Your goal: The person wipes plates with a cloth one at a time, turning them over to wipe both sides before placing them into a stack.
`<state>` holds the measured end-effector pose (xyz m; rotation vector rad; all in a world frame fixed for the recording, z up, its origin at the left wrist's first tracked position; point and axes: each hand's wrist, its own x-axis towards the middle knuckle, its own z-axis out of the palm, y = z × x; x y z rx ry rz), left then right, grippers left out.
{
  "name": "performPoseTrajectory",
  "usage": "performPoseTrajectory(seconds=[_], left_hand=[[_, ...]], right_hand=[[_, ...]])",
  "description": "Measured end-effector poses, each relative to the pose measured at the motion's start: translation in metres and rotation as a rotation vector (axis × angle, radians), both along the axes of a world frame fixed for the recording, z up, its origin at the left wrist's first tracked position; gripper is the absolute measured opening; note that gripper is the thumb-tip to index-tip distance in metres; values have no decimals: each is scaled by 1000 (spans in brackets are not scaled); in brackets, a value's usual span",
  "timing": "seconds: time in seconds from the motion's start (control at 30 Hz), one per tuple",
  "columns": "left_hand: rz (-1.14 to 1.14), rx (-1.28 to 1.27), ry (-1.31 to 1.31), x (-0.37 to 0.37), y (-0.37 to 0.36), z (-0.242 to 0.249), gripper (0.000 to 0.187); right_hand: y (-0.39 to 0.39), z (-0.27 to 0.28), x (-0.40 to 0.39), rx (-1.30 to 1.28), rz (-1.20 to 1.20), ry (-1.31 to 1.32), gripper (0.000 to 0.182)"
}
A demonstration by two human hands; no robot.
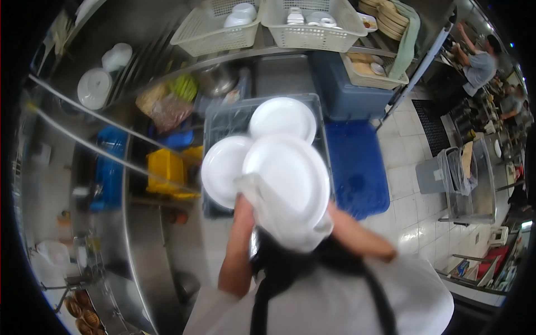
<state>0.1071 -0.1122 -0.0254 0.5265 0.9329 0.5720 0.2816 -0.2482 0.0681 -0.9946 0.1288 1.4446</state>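
A round white plate (290, 167) is held up in front of my body, above a grey crate (321, 106). A whitish cloth (273, 215) drapes over its near side and hangs below its rim. My left hand (244, 205) is closed on the cloth at the plate's left edge, its fingers mostly covered. My right hand (332, 211) grips the plate's right edge, with its fingers largely hidden behind plate and cloth. Just beyond, one white plate (283, 117) lies over the crate, and another white plate (223, 172) lies to the left.
A blue lid (357, 167) lies right of the crate, near a blue-grey bin (352, 92). Perforated baskets (218, 36) with white dishes stand on the shelf above. Yellow containers (166, 170) sit to the left. Other people (480, 67) stand at the far right.
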Motion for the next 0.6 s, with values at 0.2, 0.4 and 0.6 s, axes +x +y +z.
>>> performPoseTrajectory(seconds=[0.2,0.4,0.6], left_hand=[[-16,-31,-136,-17,-2,7,33],[-53,11,-408,1,-23,-15,39],[22,-92,-302,15,-28,-10,38]], right_hand=[[-4,9,38,53,161,-955,46],[26,-1,51,70,-106,-1311,34],[33,-2,53,87,-149,-1606,39]])
